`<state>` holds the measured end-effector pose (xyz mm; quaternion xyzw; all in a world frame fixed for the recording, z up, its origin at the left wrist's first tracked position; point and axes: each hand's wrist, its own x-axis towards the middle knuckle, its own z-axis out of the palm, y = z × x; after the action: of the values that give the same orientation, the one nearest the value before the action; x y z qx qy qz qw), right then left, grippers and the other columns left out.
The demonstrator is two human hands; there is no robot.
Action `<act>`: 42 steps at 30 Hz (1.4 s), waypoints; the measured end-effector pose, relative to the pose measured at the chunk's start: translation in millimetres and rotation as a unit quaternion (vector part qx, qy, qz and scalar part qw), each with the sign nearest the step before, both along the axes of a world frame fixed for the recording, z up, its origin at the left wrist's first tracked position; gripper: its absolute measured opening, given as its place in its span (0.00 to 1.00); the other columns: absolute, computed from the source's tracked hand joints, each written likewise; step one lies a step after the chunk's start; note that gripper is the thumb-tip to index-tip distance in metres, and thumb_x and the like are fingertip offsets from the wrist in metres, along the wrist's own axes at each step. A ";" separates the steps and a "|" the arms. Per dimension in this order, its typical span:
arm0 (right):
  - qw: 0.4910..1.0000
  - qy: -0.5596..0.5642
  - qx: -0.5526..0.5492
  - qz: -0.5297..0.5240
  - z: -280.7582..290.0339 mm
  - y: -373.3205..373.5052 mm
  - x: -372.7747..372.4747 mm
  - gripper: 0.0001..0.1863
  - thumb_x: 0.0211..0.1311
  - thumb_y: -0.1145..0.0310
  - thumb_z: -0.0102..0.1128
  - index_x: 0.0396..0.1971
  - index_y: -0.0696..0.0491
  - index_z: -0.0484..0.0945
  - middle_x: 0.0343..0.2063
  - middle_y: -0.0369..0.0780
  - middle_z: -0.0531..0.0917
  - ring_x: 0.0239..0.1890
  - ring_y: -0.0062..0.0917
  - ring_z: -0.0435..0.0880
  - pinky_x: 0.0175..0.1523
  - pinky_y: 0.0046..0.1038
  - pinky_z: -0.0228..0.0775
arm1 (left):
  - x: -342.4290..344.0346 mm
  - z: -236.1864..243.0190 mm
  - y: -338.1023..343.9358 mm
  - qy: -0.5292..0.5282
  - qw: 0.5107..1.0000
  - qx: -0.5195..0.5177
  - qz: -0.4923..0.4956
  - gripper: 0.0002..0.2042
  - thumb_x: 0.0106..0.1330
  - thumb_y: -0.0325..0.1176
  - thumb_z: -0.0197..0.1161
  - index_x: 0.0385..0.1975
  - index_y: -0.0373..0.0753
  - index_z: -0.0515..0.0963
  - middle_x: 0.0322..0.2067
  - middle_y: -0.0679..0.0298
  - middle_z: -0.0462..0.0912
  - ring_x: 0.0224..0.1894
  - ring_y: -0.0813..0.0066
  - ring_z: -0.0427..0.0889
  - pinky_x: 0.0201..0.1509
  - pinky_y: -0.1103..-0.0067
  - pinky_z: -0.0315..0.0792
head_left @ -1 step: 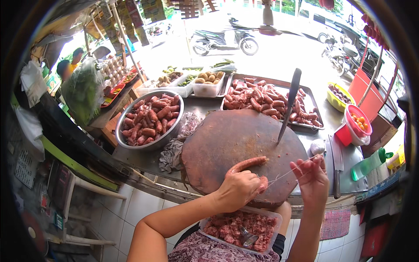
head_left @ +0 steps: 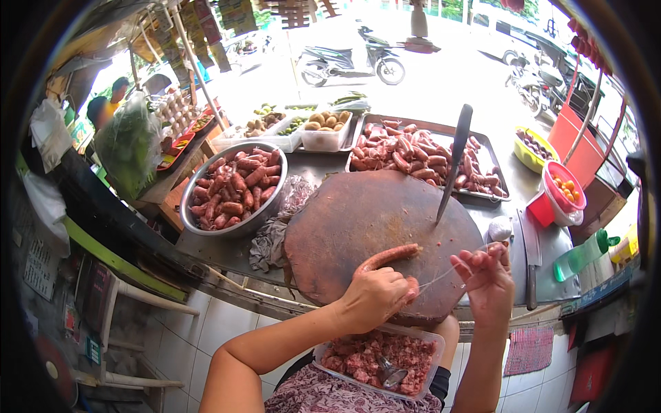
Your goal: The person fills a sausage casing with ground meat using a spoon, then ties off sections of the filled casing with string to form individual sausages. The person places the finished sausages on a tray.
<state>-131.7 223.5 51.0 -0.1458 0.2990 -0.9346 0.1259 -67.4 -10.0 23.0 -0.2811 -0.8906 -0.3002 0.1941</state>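
My left hand [head_left: 375, 297] is wrapped round a sausage [head_left: 389, 257] at the near edge of a round wooden chopping block [head_left: 337, 227]. One end of the sausage rests on the wood, and a short piece pokes out by my thumb. From there a thin pale string [head_left: 441, 277] runs up to my right hand [head_left: 487, 275], raised at the block's right side and pinching it between the fingertips. A clear plastic tub [head_left: 441, 365] of ground meat, with a metal spoon [head_left: 391, 374] in it, sits on my lap.
A knife [head_left: 454, 162] stands upright in the block; a cleaver [head_left: 530, 255] lies to the right by a string ball [head_left: 500, 228]. Sausages fill a metal bowl [head_left: 186, 219] and a tray [head_left: 511, 186]. A green bottle [head_left: 582, 255] stands far right.
My right hand has shifted slightly, its fingers curling a little differently round the string. The left hand keeps its hold on the sausage.
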 end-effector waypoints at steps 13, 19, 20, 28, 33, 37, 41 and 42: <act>0.978 -0.174 0.033 -0.106 -11.7 23.6 -23.2 0.08 0.75 0.67 0.54 0.33 0.52 0.73 0.16 0.29 0.59 0.15 0.13 0.54 0.20 0.21 0.46 | 14.2 -3.4 -13.8 -0.066 0.994 0.073 -0.041 0.11 0.70 0.33 0.63 0.25 0.36 0.79 0.24 0.59 0.79 0.30 0.60 0.79 0.36 0.68 0.73; 0.981 -0.132 -0.009 -0.144 -27.0 40.1 -26.4 0.08 0.77 0.68 0.50 0.35 0.54 0.74 0.16 0.29 0.60 0.16 0.14 0.54 0.20 0.21 0.48 | 8.2 -6.4 -31.4 -0.150 0.980 0.115 -0.058 0.12 0.70 0.35 0.63 0.27 0.34 0.79 0.24 0.56 0.78 0.29 0.59 0.79 0.36 0.68 0.72; 0.981 -0.136 -0.016 -0.137 -32.3 43.2 -28.7 0.09 0.77 0.68 0.50 0.35 0.54 0.74 0.16 0.29 0.60 0.16 0.14 0.54 0.20 0.21 0.48 | 8.1 -7.3 -33.3 -0.172 0.978 0.091 -0.072 0.12 0.70 0.35 0.63 0.27 0.34 0.79 0.24 0.55 0.78 0.29 0.58 0.79 0.36 0.68 0.72; 0.945 -0.077 0.203 -0.245 -49.2 76.9 -37.2 0.08 0.77 0.73 0.48 0.38 0.59 0.75 0.26 0.36 0.78 0.28 0.21 0.79 0.41 0.26 0.77 | 16.3 -9.3 -27.0 -0.190 0.979 0.068 -0.033 0.07 0.70 0.32 0.62 0.33 0.36 0.77 0.26 0.54 0.79 0.31 0.54 0.81 0.36 0.65 0.73; 0.744 0.189 0.541 -0.344 -22.6 47.0 -20.9 0.18 0.67 0.83 0.56 0.56 0.57 0.79 0.50 0.40 0.83 0.48 0.25 0.84 0.54 0.27 0.79 | 0.5 -19.3 -1.3 -0.061 0.998 0.024 0.017 0.05 0.65 0.29 0.61 0.30 0.37 0.73 0.23 0.54 0.76 0.29 0.55 0.81 0.33 0.63 0.72; 0.601 0.474 0.623 -0.160 -23.2 2.0 -8.1 0.26 0.51 0.83 0.65 0.53 0.55 0.80 0.49 0.44 0.84 0.52 0.33 0.83 0.56 0.33 0.76 | -26.1 -22.9 24.4 -0.002 1.000 0.000 0.014 0.04 0.62 0.29 0.60 0.33 0.38 0.73 0.24 0.55 0.78 0.30 0.55 0.81 0.36 0.63 0.73; 0.708 0.383 0.590 -0.062 -40.1 -7.5 -15.7 0.21 0.54 0.82 0.67 0.50 0.58 0.79 0.39 0.40 0.84 0.43 0.24 0.85 0.51 0.28 0.80 | -44.9 -19.1 24.1 -0.089 0.995 0.051 0.000 0.08 0.67 0.33 0.60 0.34 0.35 0.76 0.28 0.50 0.80 0.35 0.50 0.82 0.41 0.61 0.74; 0.760 0.318 0.566 -0.029 -43.5 -3.3 -18.4 0.19 0.56 0.81 0.66 0.49 0.58 0.79 0.39 0.39 0.85 0.43 0.22 0.85 0.51 0.27 0.79 | -49.2 -17.5 20.6 -0.140 0.988 0.061 -0.002 0.09 0.69 0.35 0.60 0.34 0.34 0.76 0.29 0.49 0.81 0.36 0.49 0.82 0.42 0.61 0.74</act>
<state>-150.2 220.2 7.6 -0.3284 0.8004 -0.4984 0.0558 -116.6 10.6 5.6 -0.2257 -0.8886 -0.3906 0.0831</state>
